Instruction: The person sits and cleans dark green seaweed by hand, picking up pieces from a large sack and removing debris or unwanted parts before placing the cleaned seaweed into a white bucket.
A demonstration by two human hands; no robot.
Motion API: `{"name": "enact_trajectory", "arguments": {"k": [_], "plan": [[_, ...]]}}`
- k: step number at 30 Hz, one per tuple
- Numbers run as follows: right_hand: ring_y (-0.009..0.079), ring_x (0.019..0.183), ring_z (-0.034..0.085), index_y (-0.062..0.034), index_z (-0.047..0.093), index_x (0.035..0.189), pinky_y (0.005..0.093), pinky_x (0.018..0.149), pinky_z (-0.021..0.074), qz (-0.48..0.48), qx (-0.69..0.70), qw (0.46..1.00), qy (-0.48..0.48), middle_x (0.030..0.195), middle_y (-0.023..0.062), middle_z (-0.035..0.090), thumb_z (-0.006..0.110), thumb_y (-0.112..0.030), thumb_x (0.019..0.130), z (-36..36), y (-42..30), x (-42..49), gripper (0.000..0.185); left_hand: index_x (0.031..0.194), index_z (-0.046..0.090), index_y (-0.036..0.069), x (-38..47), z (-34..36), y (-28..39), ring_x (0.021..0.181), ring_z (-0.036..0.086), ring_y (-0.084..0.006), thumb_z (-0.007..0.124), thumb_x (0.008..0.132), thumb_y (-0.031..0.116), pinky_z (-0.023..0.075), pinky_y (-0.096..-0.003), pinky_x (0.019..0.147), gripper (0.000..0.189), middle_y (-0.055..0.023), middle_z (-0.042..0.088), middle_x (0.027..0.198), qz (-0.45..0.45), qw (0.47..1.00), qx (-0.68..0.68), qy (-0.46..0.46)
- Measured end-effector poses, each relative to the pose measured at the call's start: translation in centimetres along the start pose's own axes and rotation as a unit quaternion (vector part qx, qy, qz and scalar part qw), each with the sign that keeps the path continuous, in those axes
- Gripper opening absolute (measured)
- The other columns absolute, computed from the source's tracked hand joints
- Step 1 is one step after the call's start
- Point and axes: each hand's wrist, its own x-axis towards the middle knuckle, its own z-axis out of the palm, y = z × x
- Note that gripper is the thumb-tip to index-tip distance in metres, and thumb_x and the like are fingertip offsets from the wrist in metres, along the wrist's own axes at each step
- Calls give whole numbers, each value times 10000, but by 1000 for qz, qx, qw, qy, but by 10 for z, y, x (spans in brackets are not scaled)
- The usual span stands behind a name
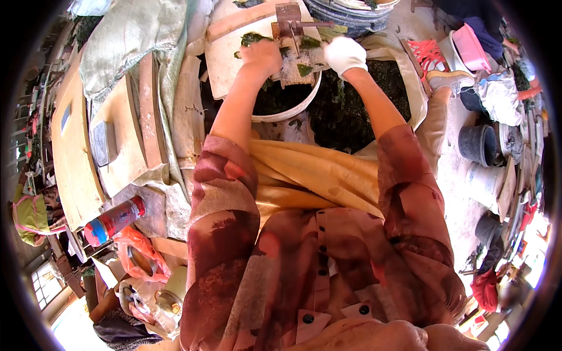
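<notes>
My bare left hand [262, 57] is curled at the left of an upright metal blade [294, 40], with dark green leafy pieces [253, 38] at its far edge. To the blade's right is my right hand [345, 55] in a white glove, its fingers curled; blur hides what either hand grips. The blade is fixed to a worn block [287, 15] with a rusty bolt [316, 24] through it. A green leaf piece [304, 70] lies on the board [290, 78] below the blade. Beneath the board's near end stands a white bucket [285, 116] with dark contents.
Right of the bucket, an open pale sack [417, 94] holds dark, wet-looking plant matter [351, 105]. Stacked tubs [351, 17] stand beyond. At left are wooden boards [116, 140], a woven sack [131, 48] and a red bottle [115, 220]. Another person's shoe [450, 81] and black buckets [477, 145] are at right.
</notes>
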Motion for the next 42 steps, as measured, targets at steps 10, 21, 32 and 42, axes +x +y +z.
{"name": "enact_trajectory", "arguments": {"k": [10,21,32,42], "plan": [[100,603,541,-24,671,1061,270,537,445,91,444,867,-205,649,-6,561,604,-317,896,-27,36,-66,343,1042,668,59,-45,-22,1,983,639,-303,483,933,449,469,-452,867,445,-141,680,1020,59,996,-47,54],[56,523,501,-7,661,1009,211,444,382,-16,411,852,-324,654,9,582,682,-252,835,-75,20,-103,301,1009,679,57,-44,2,43,756,549,-58,545,974,253,496,-260,608,240,-23,658,854,136,841,-518,78],[70,489,478,-29,628,989,205,455,384,-58,547,831,-81,641,11,551,525,-301,943,-41,54,-113,295,955,671,35,-88,-11,80,599,562,-103,612,898,94,474,-279,542,101,-41,675,798,278,716,-608,-204],[75,407,427,-16,572,1028,217,345,298,59,842,451,-290,640,54,567,384,-280,1003,-13,26,-150,326,793,678,95,-88,-18,77,674,640,-201,709,701,131,528,-316,588,104,13,636,944,418,831,-245,272]]}}
